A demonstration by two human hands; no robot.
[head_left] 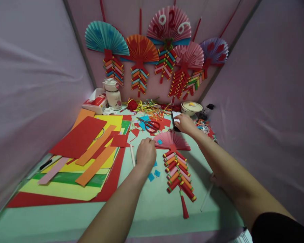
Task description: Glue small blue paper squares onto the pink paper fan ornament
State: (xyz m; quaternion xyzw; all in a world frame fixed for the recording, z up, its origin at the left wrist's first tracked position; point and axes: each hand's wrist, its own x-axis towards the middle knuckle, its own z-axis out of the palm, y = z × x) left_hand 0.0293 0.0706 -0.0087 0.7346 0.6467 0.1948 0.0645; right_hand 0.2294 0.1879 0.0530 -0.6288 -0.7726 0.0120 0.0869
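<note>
- Two bare hands work over a table covered with a pale mint-green cloth (147, 216).
- The left hand (146, 152) is curled, its fingertips at the left edge of a pleated pink paper fan (173, 138); from where I stand, I cannot tell whether it pinches anything.
- The right hand (184, 123) reaches beyond the fan, fingers over the lit screen of a dark-edged phone (176, 117); I cannot tell whether it grips anything.
- The fan lies flat between the two forearms, with slanted rows of red, pink and orange paper rolls (176, 168) below it and a red tassel (184, 206) at the bottom.
- One small blue paper square (160, 142) sits on the fan; more blue squares (151, 177) lie beside the left wrist.
- A slim white stick (133, 155) rests just left of that hand, and a thin pale rod (207, 198) lies near the right forearm.
- Red-handled scissors (153, 127) lie among paper scraps behind the fan.
- Layered red, yellow, green and orange paper sheets (78, 138) cover the table's left side.
- Five finished-looking fans (106, 37) hang on the pink back wall.
</note>
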